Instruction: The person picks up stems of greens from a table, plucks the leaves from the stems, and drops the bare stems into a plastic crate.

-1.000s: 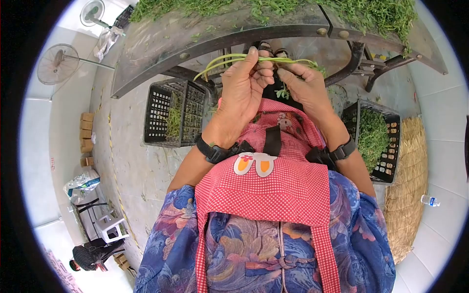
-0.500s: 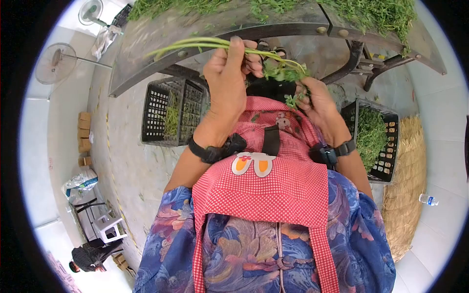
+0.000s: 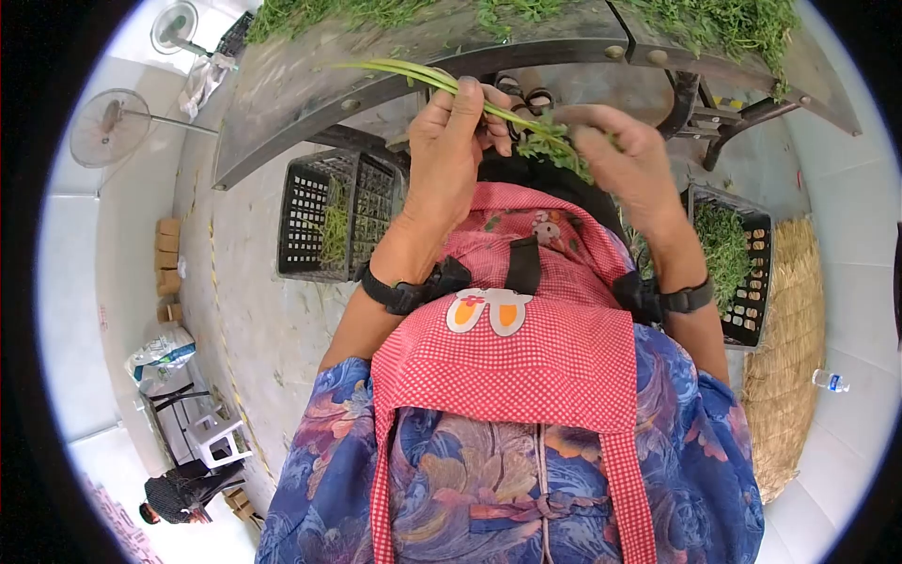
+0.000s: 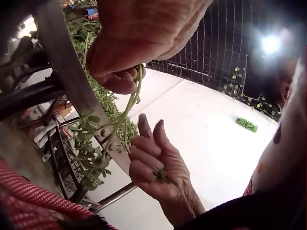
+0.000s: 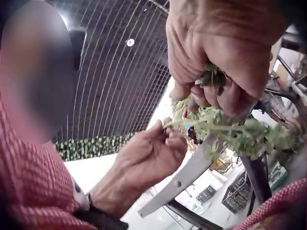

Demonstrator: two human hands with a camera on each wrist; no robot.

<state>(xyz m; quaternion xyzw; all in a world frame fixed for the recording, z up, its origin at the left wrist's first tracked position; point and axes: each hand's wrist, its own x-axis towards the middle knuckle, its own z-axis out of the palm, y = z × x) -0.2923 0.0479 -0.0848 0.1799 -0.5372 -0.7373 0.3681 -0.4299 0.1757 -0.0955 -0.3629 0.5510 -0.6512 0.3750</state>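
Observation:
Long green stems point(image 3: 399, 68) with leafy tips point(image 3: 552, 148) are pinched between the thumb and fingers of my left hand point(image 3: 446, 155) in the head view. Their bare ends point left, while the leaves hang between the hands. My right hand point(image 3: 631, 169), slightly blurred, is just right of the leafy tips. In the left wrist view its lower fingers curl over a small leaf sprig point(image 4: 160, 175) at the palm, and its thumb and index finger reach toward the stems. The right wrist view also shows leaves point(image 5: 212, 78) tucked in that curled hand.
A dark table point(image 3: 301, 89) ahead carries heaps of greens point(image 3: 723, 33). Below it stand black crates, one left point(image 3: 305, 221) with stems and one right point(image 3: 763, 282) with greens. A straw mat point(image 3: 794, 376) lies right; another person point(image 3: 169, 493) is far left.
My left hand has moved left and slightly up with the stems, whose leafy ends now hang lower. My right hand went down at the leaf tips, then rose and moved right.

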